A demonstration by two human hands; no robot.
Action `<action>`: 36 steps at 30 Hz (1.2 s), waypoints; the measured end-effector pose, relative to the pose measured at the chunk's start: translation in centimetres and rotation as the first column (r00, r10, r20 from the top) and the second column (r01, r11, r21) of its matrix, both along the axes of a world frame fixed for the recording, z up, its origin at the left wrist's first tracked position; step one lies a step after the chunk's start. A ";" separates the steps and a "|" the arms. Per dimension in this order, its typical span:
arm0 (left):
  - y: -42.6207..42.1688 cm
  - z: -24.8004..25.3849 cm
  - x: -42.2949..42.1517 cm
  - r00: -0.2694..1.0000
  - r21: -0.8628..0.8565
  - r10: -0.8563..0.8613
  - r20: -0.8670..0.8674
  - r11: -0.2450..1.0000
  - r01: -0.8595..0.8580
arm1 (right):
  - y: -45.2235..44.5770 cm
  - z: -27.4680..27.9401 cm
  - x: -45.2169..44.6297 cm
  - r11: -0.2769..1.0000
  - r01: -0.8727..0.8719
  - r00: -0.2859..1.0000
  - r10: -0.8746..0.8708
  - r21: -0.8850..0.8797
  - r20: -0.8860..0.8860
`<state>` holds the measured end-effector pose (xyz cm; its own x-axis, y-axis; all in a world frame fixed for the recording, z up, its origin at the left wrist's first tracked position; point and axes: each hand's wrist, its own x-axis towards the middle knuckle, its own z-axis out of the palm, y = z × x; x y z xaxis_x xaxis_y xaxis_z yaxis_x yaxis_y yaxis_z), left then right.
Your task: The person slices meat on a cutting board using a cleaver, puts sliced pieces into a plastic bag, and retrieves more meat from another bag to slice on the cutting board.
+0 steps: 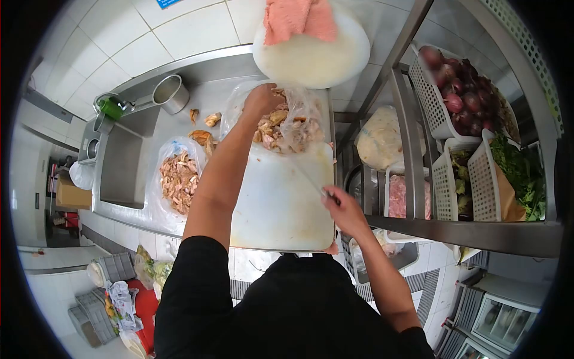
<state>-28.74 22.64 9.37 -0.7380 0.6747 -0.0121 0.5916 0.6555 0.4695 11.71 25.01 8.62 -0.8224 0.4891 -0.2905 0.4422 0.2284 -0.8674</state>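
Note:
My left hand (pixel 262 100) reaches into a clear plastic bag (pixel 238 96) of meat pieces (pixel 274 128) at the back of the white cutting board (pixel 281 200). Its fingers are bent down at the meat, and what they hold, if anything, is hidden. Over the board's right edge, my right hand (pixel 345 210) is closed around the dark handle of a knife (pixel 311 179), whose blade points up and left toward the bag and is blurred. Left of the board lies a second plastic bag with cut meat pieces (pixel 179 182). A few browned pieces (pixel 202 139) sit behind it.
A sink (pixel 130 158) is at the left, with a metal pot (pixel 171 94) behind it. A round white board (pixel 311 54) with a pink cloth (pixel 299 21) stands at the back. The metal rack (pixel 412 131) at the right holds baskets of red onions (pixel 467 99) and greens (pixel 517 173).

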 end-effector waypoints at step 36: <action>-7.9 -4.7 -2.7 0.992 0.130 -0.104 0.070 0.987 0.094 | -3.0 -3.9 10.5 0.960 0.203 0.972 -0.173 -0.192 0.158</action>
